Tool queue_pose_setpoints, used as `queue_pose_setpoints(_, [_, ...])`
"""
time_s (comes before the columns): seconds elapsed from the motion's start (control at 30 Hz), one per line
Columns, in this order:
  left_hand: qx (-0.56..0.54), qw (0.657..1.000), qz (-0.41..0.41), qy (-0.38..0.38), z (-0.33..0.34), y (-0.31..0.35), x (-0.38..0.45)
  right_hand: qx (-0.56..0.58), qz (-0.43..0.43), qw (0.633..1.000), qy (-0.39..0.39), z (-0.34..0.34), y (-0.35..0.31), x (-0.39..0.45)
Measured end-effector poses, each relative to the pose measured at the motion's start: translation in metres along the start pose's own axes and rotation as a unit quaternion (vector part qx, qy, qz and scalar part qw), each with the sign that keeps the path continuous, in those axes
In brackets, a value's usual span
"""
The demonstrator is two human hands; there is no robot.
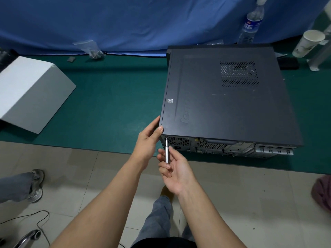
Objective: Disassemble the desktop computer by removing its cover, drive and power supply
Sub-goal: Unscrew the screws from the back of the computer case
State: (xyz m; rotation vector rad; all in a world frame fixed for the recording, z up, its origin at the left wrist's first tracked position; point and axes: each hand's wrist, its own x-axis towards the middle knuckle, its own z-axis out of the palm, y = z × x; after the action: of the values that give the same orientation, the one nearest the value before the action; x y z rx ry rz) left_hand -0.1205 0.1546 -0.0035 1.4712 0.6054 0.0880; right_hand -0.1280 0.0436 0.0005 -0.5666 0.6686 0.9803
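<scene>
From my head view, the computer lies on its side on the green table, toward the right, its back panel facing me at the table's near edge and its dark cover still on top. My left hand grips the near left corner of the case, thumb on the cover's top edge and fingers around the side. My right hand holds a slim silver screwdriver pinched between thumb and fingertips, palm turned up; the shaft points up and its tip sits at a screw in the upper left corner of the back panel. On the left of the table rests a white box, tilted. Against the blue cloth at the back lies a small clear plastic bag. Behind the computer stands a water bottle, with a paper cup to its right.
</scene>
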Motion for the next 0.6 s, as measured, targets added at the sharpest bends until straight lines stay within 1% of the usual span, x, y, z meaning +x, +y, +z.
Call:
queue_pose_setpoints(0.1, [0.004,1.000,-0.001,0.000,-0.0002,-0.0013,0.0009,0.002,0.011,1.000,-0.011,-0.0020,-0.0025,-0.0020])
queue_pose_setpoints(0.3, [0.007,1.000,-0.003,-0.002,-0.0007,-0.0020,0.0018,-0.033,0.013,0.999,0.003,0.0022,-0.0029,-0.0037])
queue_pose_setpoints(0.47, [0.011,1.000,-0.004,-0.004,0.0000,-0.0016,0.0022,-0.041,0.009,0.999,-0.007,0.0063,-0.0035,-0.0020])
queue_pose_setpoints(0.6, [0.005,1.000,-0.007,0.000,-0.0008,-0.0029,0.0021,-0.034,0.024,0.999,-0.027,-0.0010,-0.0064,-0.0016])
